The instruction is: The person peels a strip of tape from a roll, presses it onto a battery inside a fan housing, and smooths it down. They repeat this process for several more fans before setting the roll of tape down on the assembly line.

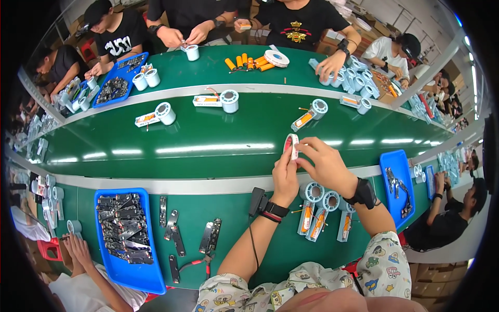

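Observation:
My left hand (pixel 285 177) grips a narrow roll of tape (pixel 294 140), white with a reddish inner side, and holds it upright above the bench's far edge. Thumb and fingertips of my right hand (pixel 328 165) pinch at the roll's right side. Whether a loose end of tape is between them is too small to make out. Below my right wrist lie several pale blue round housings (pixel 331 201) with handles, orange batteries and thin wires showing in them.
A blue tray (pixel 150 278) of black circuit boards stands left, with loose boards (pixel 210 235) and red-handled pliers (pixel 195 264) beside it. A black adapter (pixel 256 202) trails a cable near my left wrist. Another blue tray (pixel 403 216) is right. Beyond, a green conveyor (pixel 208 151) carries housings; co-workers sit opposite.

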Tool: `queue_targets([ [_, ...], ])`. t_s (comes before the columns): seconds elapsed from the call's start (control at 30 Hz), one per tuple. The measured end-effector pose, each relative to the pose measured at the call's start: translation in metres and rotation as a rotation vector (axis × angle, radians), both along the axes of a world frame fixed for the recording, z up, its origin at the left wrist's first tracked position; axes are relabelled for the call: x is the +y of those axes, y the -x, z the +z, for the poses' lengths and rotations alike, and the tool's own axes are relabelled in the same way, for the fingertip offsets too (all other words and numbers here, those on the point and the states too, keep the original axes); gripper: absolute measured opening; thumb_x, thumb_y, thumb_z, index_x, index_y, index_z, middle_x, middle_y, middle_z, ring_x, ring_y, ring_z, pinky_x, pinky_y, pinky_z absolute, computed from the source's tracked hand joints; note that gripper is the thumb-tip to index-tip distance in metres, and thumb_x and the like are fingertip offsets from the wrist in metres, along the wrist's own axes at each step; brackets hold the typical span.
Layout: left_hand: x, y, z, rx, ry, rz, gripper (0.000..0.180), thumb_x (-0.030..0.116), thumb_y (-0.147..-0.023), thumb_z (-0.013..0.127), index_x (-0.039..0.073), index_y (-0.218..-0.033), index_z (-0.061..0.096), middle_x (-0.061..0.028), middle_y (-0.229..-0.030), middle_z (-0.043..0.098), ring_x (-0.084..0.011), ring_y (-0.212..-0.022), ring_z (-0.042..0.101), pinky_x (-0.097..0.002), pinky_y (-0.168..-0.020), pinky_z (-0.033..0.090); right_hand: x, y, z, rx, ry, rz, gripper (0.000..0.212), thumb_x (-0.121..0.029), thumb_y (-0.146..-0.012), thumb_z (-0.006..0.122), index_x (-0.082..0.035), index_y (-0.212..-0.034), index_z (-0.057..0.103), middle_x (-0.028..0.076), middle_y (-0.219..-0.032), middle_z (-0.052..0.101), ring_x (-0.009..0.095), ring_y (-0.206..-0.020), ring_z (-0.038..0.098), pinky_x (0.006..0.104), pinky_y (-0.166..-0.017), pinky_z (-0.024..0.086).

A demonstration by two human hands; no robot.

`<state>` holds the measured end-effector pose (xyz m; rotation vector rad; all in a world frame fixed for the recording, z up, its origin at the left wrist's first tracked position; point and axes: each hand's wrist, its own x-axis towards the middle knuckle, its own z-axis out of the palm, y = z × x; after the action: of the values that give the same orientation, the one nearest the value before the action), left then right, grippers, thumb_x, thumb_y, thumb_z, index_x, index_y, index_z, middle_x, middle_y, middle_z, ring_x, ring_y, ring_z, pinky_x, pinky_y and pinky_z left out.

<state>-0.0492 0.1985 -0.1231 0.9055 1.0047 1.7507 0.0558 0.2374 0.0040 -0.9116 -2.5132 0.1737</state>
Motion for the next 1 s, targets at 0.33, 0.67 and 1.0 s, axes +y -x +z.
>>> queue_targets([
  [0.33, -0.014, -0.007, 0.013, 0.550, -0.015, 0.035, 0.042, 0.013, -0.100, 0.052, 0.000, -0.140, 0.052, -0.0201, -0.113, 0.068, -0.0305, -0.093, 0.064, -0.0373, -0.084, 0.051, -0.004, -0.032, -0.006, -0.016, 0.002, 0.092, 0.014, -0.007, -0.082, 0.071, -0.005, -0.095, 0.065, 0.008, -0.101, 0.063, 0.028, -0.085, 0.065, 0.0377, -0.071, 0.055],
  [0.67, -0.006, -0.004, 0.005, 0.620, -0.128, -0.032, 0.041, 0.010, -0.096, 0.056, -0.003, -0.135, 0.056, -0.0205, -0.104, 0.069, -0.0375, -0.090, 0.062, -0.0426, -0.084, 0.049, 0.011, -0.048, -0.001, 0.007, 0.149, 0.200, 0.014, -0.008, -0.081, 0.073, -0.004, -0.087, 0.062, 0.009, -0.083, 0.062, 0.030, -0.081, 0.063, 0.0392, -0.071, 0.052],
  [1.0, -0.009, -0.002, 0.007, 0.230, -0.023, -0.187, 0.037, 0.008, -0.098, 0.054, -0.004, -0.133, 0.058, -0.0160, -0.105, 0.071, -0.0186, -0.096, 0.066, -0.0318, -0.080, 0.052, 0.009, -0.046, -0.011, 0.129, 0.445, 0.126, 0.014, -0.007, -0.084, 0.071, -0.004, -0.094, 0.062, 0.010, -0.086, 0.066, 0.030, -0.077, 0.066, 0.0394, -0.069, 0.055],
])
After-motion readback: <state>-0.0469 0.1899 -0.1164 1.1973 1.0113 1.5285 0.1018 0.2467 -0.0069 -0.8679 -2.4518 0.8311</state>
